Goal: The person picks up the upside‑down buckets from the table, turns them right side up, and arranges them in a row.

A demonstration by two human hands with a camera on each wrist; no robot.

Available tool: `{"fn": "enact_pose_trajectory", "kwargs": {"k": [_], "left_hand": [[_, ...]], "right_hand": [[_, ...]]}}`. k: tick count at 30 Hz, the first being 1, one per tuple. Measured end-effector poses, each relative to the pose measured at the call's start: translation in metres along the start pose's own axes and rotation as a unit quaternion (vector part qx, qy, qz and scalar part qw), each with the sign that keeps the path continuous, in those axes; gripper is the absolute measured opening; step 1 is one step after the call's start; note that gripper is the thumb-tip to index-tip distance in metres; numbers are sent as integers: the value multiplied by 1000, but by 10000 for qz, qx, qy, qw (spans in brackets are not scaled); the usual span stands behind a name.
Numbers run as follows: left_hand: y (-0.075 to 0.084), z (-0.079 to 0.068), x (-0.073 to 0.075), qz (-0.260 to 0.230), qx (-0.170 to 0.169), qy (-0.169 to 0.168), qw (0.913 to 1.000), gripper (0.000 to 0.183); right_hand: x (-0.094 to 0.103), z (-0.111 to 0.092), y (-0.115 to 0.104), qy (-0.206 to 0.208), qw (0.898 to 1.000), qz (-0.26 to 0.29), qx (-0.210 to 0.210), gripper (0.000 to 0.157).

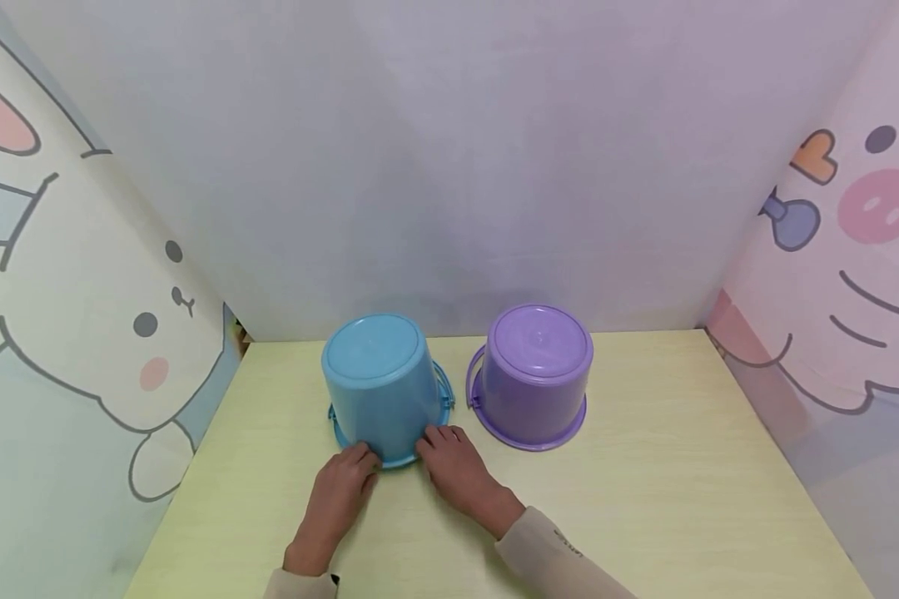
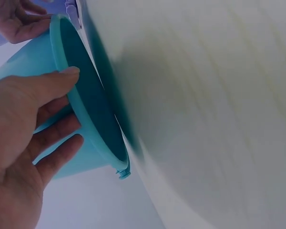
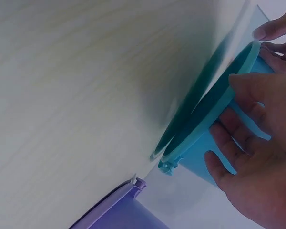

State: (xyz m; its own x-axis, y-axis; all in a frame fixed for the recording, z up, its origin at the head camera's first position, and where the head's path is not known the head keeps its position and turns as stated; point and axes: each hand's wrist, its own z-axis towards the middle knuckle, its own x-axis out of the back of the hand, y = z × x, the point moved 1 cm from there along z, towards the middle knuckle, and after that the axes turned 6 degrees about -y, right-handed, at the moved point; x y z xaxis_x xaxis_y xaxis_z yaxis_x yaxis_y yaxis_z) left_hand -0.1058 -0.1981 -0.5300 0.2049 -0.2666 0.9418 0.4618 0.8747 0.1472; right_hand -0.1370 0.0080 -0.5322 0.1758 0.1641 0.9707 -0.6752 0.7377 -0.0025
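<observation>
A blue bucket (image 1: 378, 391) is upside down on the table, its base facing up. My left hand (image 1: 342, 491) grips the near left part of its rim, thumb at the rim's lower edge and fingers against the outer wall. On the near right part, my right hand (image 1: 457, 470) grips the same rim in a like way. Both wrist views show the near rim (image 2: 88, 114) tilted up off the table, with the dark inside of the bucket showing. Nothing under the bucket can be made out.
Just right of the blue bucket stands an upturned purple bucket (image 1: 537, 383), its handle (image 1: 472, 378) on the side facing the blue one. Both are on a pale wood-grain table (image 1: 667, 482). A plain cloth wall (image 1: 449, 166) rises behind, with cartoon-printed panels on both sides.
</observation>
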Motion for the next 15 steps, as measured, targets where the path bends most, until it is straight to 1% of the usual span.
{"fn": "enact_pose_trajectory", "kwargs": {"k": [4,11,15], "left_hand": [[0,1,4,-38,-122,182,9998,28],[0,3,11,45,-404,577,9975,30],[-1,4,13,41,-471,682,9966,29]], "right_hand": [[2,2,1,176,9998,63,-41,15],[9,5,1,382,9990,216,-77,17],[13,6,1,509,9981,339,-68,16]]}}
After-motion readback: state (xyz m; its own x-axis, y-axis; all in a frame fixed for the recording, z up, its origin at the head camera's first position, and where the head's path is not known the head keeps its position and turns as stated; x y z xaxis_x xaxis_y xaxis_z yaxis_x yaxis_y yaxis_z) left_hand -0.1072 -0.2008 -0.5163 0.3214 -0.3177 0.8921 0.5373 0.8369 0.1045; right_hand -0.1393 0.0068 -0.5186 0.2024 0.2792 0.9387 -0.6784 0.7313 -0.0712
